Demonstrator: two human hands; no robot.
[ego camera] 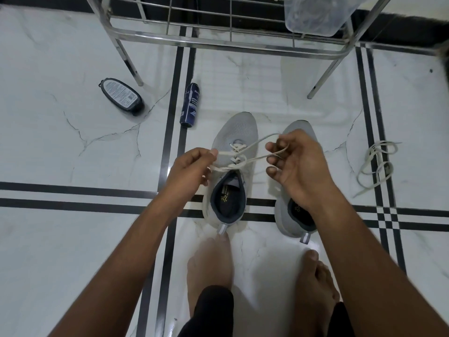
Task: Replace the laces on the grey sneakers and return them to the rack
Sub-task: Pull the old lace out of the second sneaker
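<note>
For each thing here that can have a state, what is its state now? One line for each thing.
Left sneaker: on the floor, laced, lace ends not yet tied.
Right sneaker: on the floor, partly hidden by the right hand; lacing cannot be seen.
Left hand: pinches one lace end.
Right hand: holds the other lace end.
Loose lace: lies tangled on the floor.
Spray can: lies on its side.
Bottle: lies on its side.

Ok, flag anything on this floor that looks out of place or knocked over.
Two containers lie tipped on their sides left of the sneakers: a dark blue spray can and a black bottle. A loose lace sprawls in a tangle on the tiles at right. Nothing looks spilled or damaged.
</note>
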